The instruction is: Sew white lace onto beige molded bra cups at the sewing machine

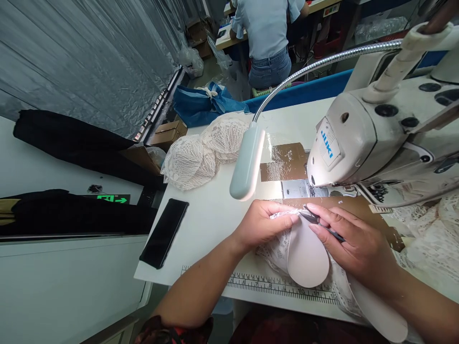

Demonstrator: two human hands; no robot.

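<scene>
White lace fabric hangs from my left hand, which pinches its upper edge between thumb and fingers. Against the lace lies a smooth, pale, rounded pad, and a second pale pad hangs lower, below my right forearm. My right hand is closed around dark thread snips. Their tips point left and meet the lace edge beside my left thumb; whether the blades touch a thread is too small to tell. Both hands are just in front of the sewing machine's metal plate.
A white JUKI sewing machine stands at right, more lace beside it. A lamp on a bendy neck hangs over the table. Lace pieces and a black phone lie at left. A ruler strip lines the front edge. Someone sits beyond.
</scene>
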